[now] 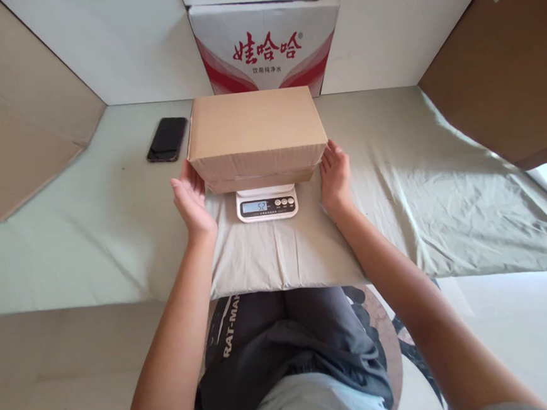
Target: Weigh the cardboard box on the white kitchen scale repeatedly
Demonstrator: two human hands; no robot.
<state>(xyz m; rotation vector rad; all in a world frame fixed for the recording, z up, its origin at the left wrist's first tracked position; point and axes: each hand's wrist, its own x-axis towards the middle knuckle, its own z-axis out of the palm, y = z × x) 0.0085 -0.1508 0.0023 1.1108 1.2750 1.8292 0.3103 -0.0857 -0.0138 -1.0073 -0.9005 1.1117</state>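
A plain brown cardboard box [255, 124] rests on a small white digital scale [268, 215], covering most of its platform. The scale's lit display seems to read 52. My left hand [193, 198] is at the box's lower left side, thumb apart and fingers stretched out; the box partly hides the fingertips. At the lower right side is my right hand [336, 171], its palm turned inward and its fingers extended close to the box corner. Whether either hand presses on the cardboard I cannot tell.
A black phone [167, 139] lies left of the box on the pale green cloth [127, 210]. Behind stands a white and red printed carton [268, 47] between white panels. Large brown cardboard pieces [20, 111] border the left, with another cardboard piece [504, 73] at right.
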